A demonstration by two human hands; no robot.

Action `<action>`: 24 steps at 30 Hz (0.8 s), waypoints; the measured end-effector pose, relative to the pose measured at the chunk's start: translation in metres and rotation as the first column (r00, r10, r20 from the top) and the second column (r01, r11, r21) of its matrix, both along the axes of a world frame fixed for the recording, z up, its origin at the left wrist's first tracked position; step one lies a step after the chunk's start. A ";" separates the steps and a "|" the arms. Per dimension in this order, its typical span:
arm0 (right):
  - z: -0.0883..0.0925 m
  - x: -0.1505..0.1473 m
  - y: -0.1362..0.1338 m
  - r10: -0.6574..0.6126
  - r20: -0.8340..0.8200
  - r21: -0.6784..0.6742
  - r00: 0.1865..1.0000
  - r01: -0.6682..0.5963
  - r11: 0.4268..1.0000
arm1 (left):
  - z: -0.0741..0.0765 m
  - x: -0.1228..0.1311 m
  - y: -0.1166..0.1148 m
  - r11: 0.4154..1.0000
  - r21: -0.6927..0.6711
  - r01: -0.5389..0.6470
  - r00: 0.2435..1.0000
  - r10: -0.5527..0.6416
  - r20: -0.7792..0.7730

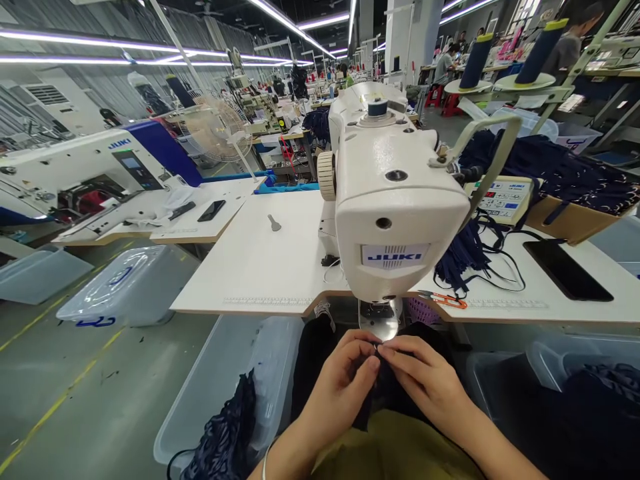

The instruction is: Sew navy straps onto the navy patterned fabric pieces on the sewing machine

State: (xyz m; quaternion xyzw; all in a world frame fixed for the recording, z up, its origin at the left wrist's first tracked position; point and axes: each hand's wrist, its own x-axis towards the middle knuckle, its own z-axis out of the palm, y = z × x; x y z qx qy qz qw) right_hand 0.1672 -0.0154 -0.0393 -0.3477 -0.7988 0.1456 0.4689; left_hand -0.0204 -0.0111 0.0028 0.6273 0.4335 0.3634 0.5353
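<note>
Navy-black cloth: between the worker's two hands, low, just short of the machine's metal plate.
Left hand: pinching the cloth's edge between thumb and fingertips, fingers curled.
Right hand: fingertips closed on that same edge, close up against the left's.
White sewing machine: straight beyond both hands, JUKI in blue on its front label.
Neighbouring machine: well past the left hand, JUKI again, above a small screen.
Control box: beyond the right hand, red digits lit, its print too small for me to read.
Lidded bin: on the floor, well left of the left hand, marked in blue I can't make out.
Printed rulers: two, one on the tabletop beyond each hand.
Thread cones: two, navy with yellow tops, high beyond the right hand.
Phones: two, one beyond and right of the right hand, one far past the left.
Orange snips: one pair, on the table just beyond the right hand.
Strap bundle: one, navy, behind the snips.
Fan: one, far beyond the left hand.
</note>
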 end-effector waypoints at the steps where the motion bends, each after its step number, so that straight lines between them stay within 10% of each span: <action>1: 0.000 0.000 0.001 0.001 0.013 0.030 1.000 -0.001 1.000 | 0.001 -0.001 0.000 1.000 0.011 0.002 1.000 -0.002 0.004; 13: 0.017 0.003 0.001 -0.090 -0.109 -0.280 0.990 0.056 0.958 | 0.000 -0.001 0.000 0.989 -0.139 0.054 0.994 -0.040 0.103; 19: 0.023 -0.002 -0.003 -0.059 0.062 -0.121 0.996 0.067 0.990 | 0.001 0.002 0.000 0.999 -0.022 0.040 0.999 -0.040 0.001; 24: 0.027 0.004 -0.005 -0.030 0.017 -0.278 0.999 0.034 0.960 | 0.007 -0.004 -0.002 0.989 0.125 0.084 0.982 -0.061 -0.176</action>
